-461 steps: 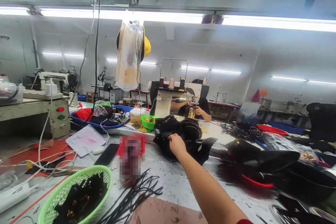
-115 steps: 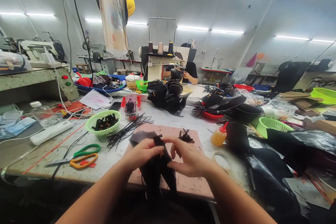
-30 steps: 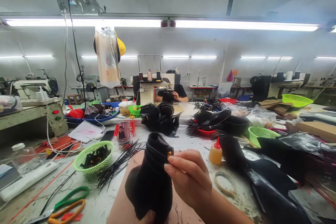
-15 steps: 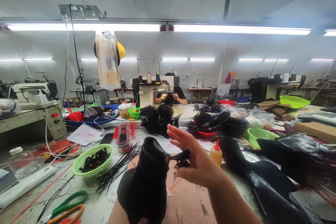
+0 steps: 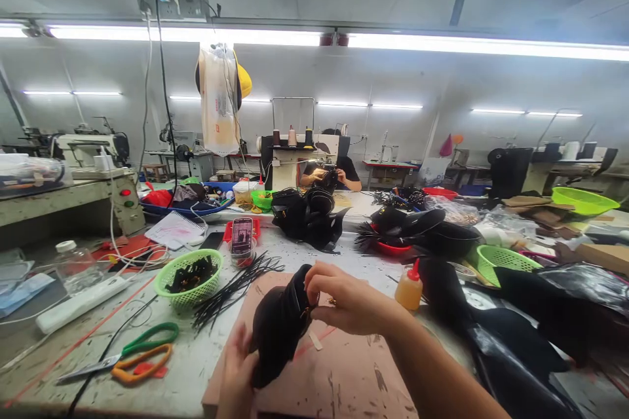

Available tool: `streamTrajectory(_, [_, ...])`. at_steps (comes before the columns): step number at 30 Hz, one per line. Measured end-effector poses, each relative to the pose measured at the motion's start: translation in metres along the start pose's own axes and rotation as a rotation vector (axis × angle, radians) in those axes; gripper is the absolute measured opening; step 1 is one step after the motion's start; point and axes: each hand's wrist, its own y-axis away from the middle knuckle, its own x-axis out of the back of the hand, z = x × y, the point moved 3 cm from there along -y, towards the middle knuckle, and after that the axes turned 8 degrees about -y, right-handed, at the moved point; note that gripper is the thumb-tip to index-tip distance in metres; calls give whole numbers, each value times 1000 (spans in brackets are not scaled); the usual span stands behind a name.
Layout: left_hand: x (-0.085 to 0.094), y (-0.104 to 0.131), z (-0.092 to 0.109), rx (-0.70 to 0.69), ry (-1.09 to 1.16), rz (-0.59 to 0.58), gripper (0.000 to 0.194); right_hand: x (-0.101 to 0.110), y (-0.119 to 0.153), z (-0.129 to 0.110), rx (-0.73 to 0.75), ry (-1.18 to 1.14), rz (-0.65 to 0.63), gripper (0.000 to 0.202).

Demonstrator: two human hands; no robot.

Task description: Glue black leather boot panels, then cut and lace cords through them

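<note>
A black shoe upper point(image 5: 280, 321) is held tilted over the pinkish board in front of me. My left hand point(image 5: 238, 363) grips its lower left side, fingers partly behind it. At the top right edge of the upper, my right hand point(image 5: 341, 298) has its fingers curled in, closed on the edge; a small gold-coloured fitting shows beside the fingertips. Whether a strap is also pinched there is hidden. Under both hands lies the pinkish board point(image 5: 363, 366), with a small pale strip point(image 5: 315, 340) on it.
Scissors point(image 5: 145, 353) lie at the left, near a green basket point(image 5: 189, 294) of small black parts and a bundle of black strips point(image 5: 230, 294). A glue bottle point(image 5: 409, 285), black pieces point(image 5: 491, 327) and piled uppers point(image 5: 307, 216) stand around. A co-worker point(image 5: 346, 173) sits behind a sewing machine.
My right hand, spread beside the upper before, has closed on its top edge. The upper has tilted and my left hand now shows beside it. The view has shifted left.
</note>
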Motion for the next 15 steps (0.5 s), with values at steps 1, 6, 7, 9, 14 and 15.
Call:
streamTrajectory(1, [2,-3,12,-130,-99,47,45,-2,1,0,6,2,-8,13])
streamTrajectory(6, [-32,-11,71,-643,-755,-563,59,-15,3,-5,60,-19,-121,10])
streamTrajectory(7, [-38,-12,76,-690,-873,-686,56,-18,4,-5,55,-29,-143,9])
streamTrajectory(9, [-43,-15,79,-767,-1074,-823,38,-25,8,-4,26,-35,-185,8])
streamTrajectory(14, [-42,-23,69,-813,-1210,-880,11,-41,18,6,83,69,-200,25])
streamTrajectory(15, [-41,-23,68,-811,-1205,-884,9,-43,19,9,114,112,-180,27])
